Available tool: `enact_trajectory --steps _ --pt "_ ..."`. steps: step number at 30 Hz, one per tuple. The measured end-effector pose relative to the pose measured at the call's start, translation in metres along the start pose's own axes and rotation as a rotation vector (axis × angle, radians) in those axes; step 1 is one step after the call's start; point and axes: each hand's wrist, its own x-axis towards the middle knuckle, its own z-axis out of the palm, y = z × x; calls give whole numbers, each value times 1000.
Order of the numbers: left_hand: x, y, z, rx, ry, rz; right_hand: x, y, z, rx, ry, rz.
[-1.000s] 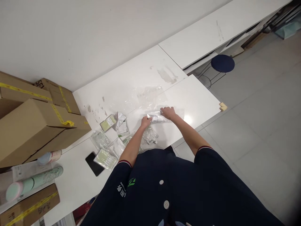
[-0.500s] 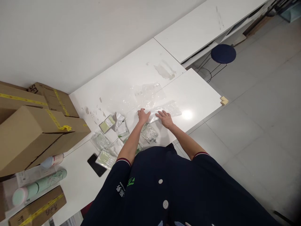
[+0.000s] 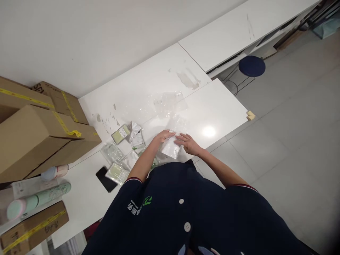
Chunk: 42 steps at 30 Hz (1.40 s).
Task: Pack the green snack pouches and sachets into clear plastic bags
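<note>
While both on one white packet (image 3: 170, 149), left hand (image 3: 162, 136) clamped to it, right hand (image 3: 190, 144) spread.

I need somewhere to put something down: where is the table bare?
The white table is bare between the right hand and the yellow corner guard; a smaller patch lies between the phone and the green bottle. Packets crowd the stretch from the phone to the left hand.

the person's shirt (image 3: 228, 219) was dark navy with short, loose sleeves (image 3: 119, 202). thin red and white bands (image 3: 135, 179) edged both cuffs (image 3: 245, 186). round white buttons (image 3: 187, 227) ran down the front, the lower one showing small holes. a green logo (image 3: 147, 200) and slanted white lettering (image 3: 134, 208) marked its left side.
</note>
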Motion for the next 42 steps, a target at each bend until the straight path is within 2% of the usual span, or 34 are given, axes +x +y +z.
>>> enact_trajectory --steps 2,5,7,9,12,14,17,18,20,24,28,30,31,34,35,37,38,40,42 --pt "-15 -7 2 -54 -4 78 4 -10 -11 67 91 37" --pt "-37 -9 6 -44 -30 246 21 -21 -25 123 263 196" --pt "-52 -3 8 19 -77 346 34 -26 -32 213 282 312" --pt "-65 6 7 115 -134 421 41 -31 -35 419 204 369" --pt "-78 21 3 343 -141 486 41 -35 -34 831 28 330" --pt "-82 27 0 506 -43 529 37 -36 -31 1054 -57 313" --pt "-82 32 -2 670 161 572 31 -35 -23 1287 -110 382" --pt "-81 32 -2 692 193 569 29 -35 -21 1344 -107 407" --pt "-76 33 -3 708 146 536 26 -33 -17 1422 -75 442" --pt "-62 36 -6 798 -93 467 22 -28 -11 1446 -22 484" --pt "-50 41 5 964 -125 509 17 -18 -8 1384 -58 497" --pt "-48 42 18 1091 -60 513 15 -11 -3 1401 -14 539" --pt "-48 41 26 1151 24 520 14 -6 1 1430 51 571" --pt "-50 29 47 1242 360 582 16 6 20 1531 384 672" --pt "-51 22 51 1246 432 591 17 10 27 1550 506 704" --pt "-51 3 53 1249 463 545 19 15 42 1540 696 802" --pt "-49 -7 52 1255 436 497 19 17 49 1502 736 875" --pt "-43 -27 47 1267 329 400 14 18 60 1336 669 1070" --pt "-35 -43 42 1269 195 341 2 18 65 1086 464 1183"
